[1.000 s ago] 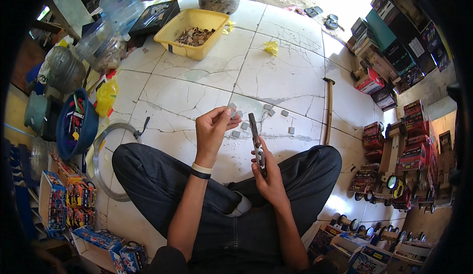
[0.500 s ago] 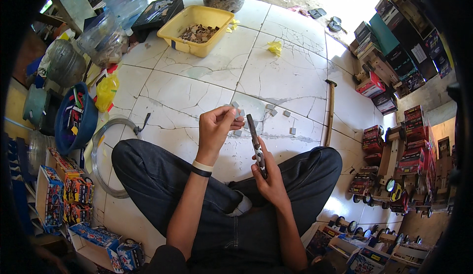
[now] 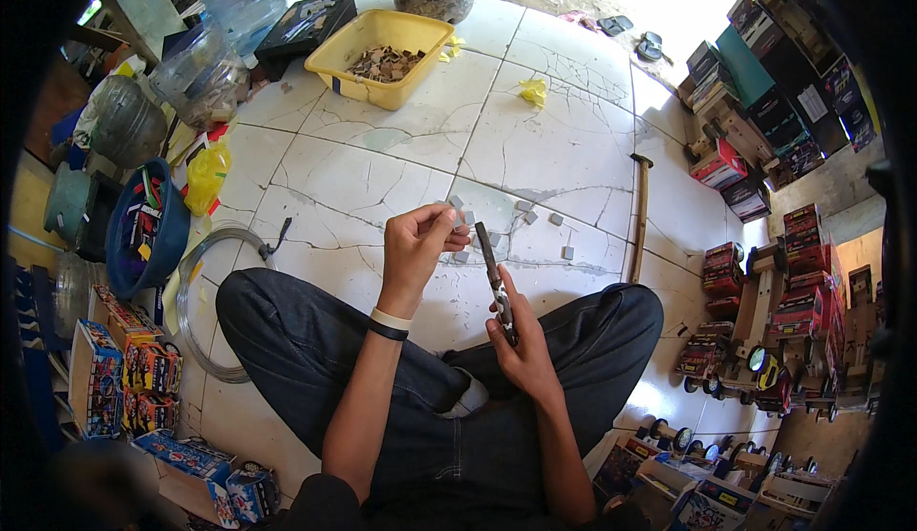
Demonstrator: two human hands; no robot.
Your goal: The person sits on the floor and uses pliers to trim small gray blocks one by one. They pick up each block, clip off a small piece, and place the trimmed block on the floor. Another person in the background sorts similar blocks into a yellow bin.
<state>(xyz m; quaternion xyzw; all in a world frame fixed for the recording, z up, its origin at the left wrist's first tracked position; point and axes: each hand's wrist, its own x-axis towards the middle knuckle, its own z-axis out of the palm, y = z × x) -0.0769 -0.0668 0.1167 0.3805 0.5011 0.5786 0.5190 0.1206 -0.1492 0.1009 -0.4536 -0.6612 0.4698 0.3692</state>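
Note:
My left hand (image 3: 413, 249) is raised over the tiled floor between my bent knees, thumb and fingers pinched together. Whatever sits in the pinch is too small to make out. My right hand (image 3: 522, 350) is wrapped round a long, dark hand tool (image 3: 492, 268) with a worn, white-flecked handle; its exact kind is unclear. The tool's far end points up, just right of my left fingertips, with a small gap between. Several small grey square pieces (image 3: 557, 219) lie scattered on the floor beyond and beside my hands.
Ahead stands a yellow basin (image 3: 432, 51) of brown scraps. A hammer (image 3: 640, 216) lies to the right. Coiled wire (image 3: 191, 326) and a blue tub (image 3: 122, 273) are at left. Wheeled toy vehicles (image 3: 153, 373) crowd both sides. A dark blur (image 3: 105, 478) shows at lower left.
The tool in my right hand has turned slightly, its far end shifting a little left. My left hand has barely moved, still pinched. A dark blurred shape has risen at the lower left.

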